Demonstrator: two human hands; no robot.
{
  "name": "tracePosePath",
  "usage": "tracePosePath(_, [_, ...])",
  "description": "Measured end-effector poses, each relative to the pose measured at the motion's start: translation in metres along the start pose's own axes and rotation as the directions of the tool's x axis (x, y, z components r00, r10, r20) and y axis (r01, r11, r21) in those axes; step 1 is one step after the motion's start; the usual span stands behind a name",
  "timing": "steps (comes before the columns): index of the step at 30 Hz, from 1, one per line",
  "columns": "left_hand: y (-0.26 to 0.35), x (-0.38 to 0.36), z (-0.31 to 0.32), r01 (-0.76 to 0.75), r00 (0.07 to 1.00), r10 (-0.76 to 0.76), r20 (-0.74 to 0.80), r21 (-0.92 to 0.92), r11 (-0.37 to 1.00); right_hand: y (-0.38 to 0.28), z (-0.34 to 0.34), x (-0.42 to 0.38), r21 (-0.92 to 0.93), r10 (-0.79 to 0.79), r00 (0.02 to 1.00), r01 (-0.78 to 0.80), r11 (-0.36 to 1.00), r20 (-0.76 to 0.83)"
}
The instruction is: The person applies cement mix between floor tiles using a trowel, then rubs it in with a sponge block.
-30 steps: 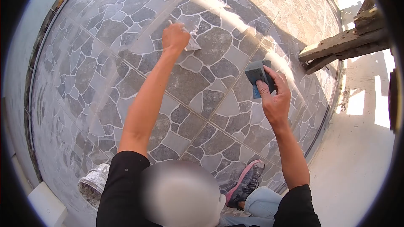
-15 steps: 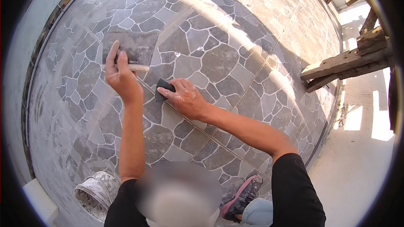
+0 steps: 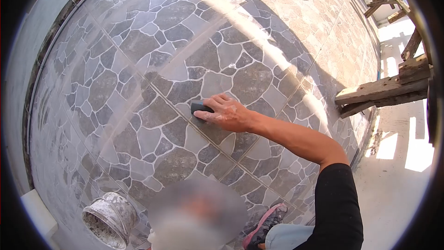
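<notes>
My right hand [image 3: 230, 113] is closed on a small dark grey pad [image 3: 200, 109], with the thumb along its near edge and the other fingers over its top. The pad is down at the stone-patterned tile floor [image 3: 173, 164], beside a straight tile joint [image 3: 206, 140]. Whether it is rubber or sponge I cannot make out. Whitish residue marks the fingers and the back of that hand. My left hand does not show, and neither does a trowel. A blurred round shape [image 3: 196, 208] hides part of the floor at the bottom.
A residue-coated bucket [image 3: 121, 213] stands at lower left. Rough wooden beams [image 3: 379, 91] jut in from the right. A dark shoe with a pink sole edge [image 3: 267, 224] rests on the tiles at the bottom. A wall edge [image 3: 39, 71] curves along the left.
My left hand, which held a flat rectangular trowel over the tiles, has left the view with it. My right hand and the pad appear a little further right and lower.
</notes>
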State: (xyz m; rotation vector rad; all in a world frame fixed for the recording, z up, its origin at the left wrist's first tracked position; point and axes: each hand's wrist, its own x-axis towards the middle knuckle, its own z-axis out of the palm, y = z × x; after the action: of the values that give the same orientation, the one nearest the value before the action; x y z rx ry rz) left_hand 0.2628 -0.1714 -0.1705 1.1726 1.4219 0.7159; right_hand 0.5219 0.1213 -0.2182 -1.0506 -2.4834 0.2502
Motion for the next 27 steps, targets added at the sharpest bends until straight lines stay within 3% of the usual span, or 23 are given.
tracePosePath(2, [-0.008, -0.009, 0.000, -0.034, 0.999, 0.035, 0.023, -0.059, 0.998, 0.041, 0.016, 0.003, 0.057, -0.136, 0.989, 0.133, 0.989, 0.052])
tracePosePath(3, [-0.020, -0.025, -0.005, 0.102, 0.995, -0.101, 0.021, -0.046, 0.994, 0.097, -0.001, -0.002, -0.157, 0.284, 0.956, -0.291, 0.944, -0.070])
tracePosePath(4, [-0.025, -0.033, -0.008, 0.119, 0.993, -0.118, 0.017, -0.052, 0.992, 0.156, -0.027, -0.002, -0.392, 0.543, 0.788, -0.616, 0.683, -0.291])
tracePosePath(5, [-0.029, -0.036, -0.011, 0.112, 0.993, -0.111, 0.038, -0.022, 0.993, 0.219, -0.044, -0.018, -0.373, 0.726, 0.550, -0.829, 0.416, -0.413])
tracePosePath(6, [-0.031, -0.038, -0.014, 0.103, 0.993, -0.104, 0.063, 0.015, 0.995, 0.214, -0.078, -0.011, -0.291, 0.803, 0.383, -0.917, 0.272, -0.457])
tracePosePath(8, [-0.035, -0.032, -0.009, 0.032, 0.999, -0.031, 0.022, -0.032, 0.999, 0.173, -0.093, 0.000, -0.307, 0.587, 0.620, -0.777, 0.549, -0.520])
tracePosePath(10, [-0.034, -0.028, -0.007, 0.043, 0.987, -0.033, 0.158, -0.063, 0.997, 0.091, -0.059, 0.000, -0.184, 0.465, 0.814, -0.546, 0.818, -0.348])
tracePosePath(11, [-0.032, -0.028, -0.007, 0.040, 0.988, -0.029, 0.154, -0.070, 0.997, 0.091, -0.045, 0.007, -0.189, 0.458, 0.818, -0.539, 0.821, -0.347])
tracePosePath(13, [-0.028, -0.034, -0.010, 0.205, 0.951, -0.214, 0.222, 0.062, 0.977, 0.093, -0.015, 0.011, -0.281, 0.410, 0.858, -0.495, 0.823, -0.311])
tracePosePath(14, [-0.033, -0.036, -0.010, 0.218, 0.947, -0.226, 0.229, 0.063, 0.974, 0.093, -0.001, 0.006, -0.322, 0.398, 0.873, -0.477, 0.818, -0.283])
tracePosePath(15, [-0.038, -0.035, -0.005, 0.130, 0.973, -0.132, 0.192, 0.022, 0.991, 0.096, 0.011, 0.005, -0.360, 0.376, 0.892, -0.447, 0.819, -0.252])
tracePosePath(16, [-0.040, -0.038, -0.004, 0.044, 0.988, -0.042, 0.149, -0.009, 0.999, 0.115, 0.013, 0.014, -0.337, 0.490, 0.796, -0.598, 0.727, -0.355])
tracePosePath(19, [-0.029, -0.034, -0.008, 0.115, 0.979, -0.124, 0.161, 0.066, 0.991, 0.062, 0.020, 0.022, -0.365, 0.438, 0.857, -0.513, 0.777, -0.271])
tracePosePath(21, [-0.034, -0.033, 0.003, 0.082, 0.990, -0.084, 0.117, 0.021, 0.996, 0.038, 0.023, -0.005, -0.285, 0.268, 0.959, -0.282, 0.916, -0.088])
tracePosePath(22, [-0.036, -0.038, 0.002, 0.043, 0.995, -0.043, 0.095, -0.001, 0.999, 0.049, 0.020, -0.009, -0.286, 0.285, 0.955, -0.296, 0.911, -0.083])
tracePosePath(24, [-0.033, -0.037, 0.002, 0.069, 0.993, -0.068, 0.099, -0.013, 0.997, 0.078, -0.005, 0.021, -0.357, 0.516, 0.814, -0.581, 0.732, -0.267])
tracePosePath(26, [-0.034, -0.035, -0.002, 0.096, 0.992, -0.093, 0.087, -0.026, 0.995, 0.056, 0.010, 0.028, -0.427, 0.527, 0.801, -0.598, 0.678, -0.285])
tracePosePath(27, [-0.036, -0.035, 0.000, 0.081, 0.993, -0.080, 0.086, -0.013, 0.997, 0.034, 0.018, 0.017, -0.363, 0.485, 0.864, -0.500, 0.786, -0.138])
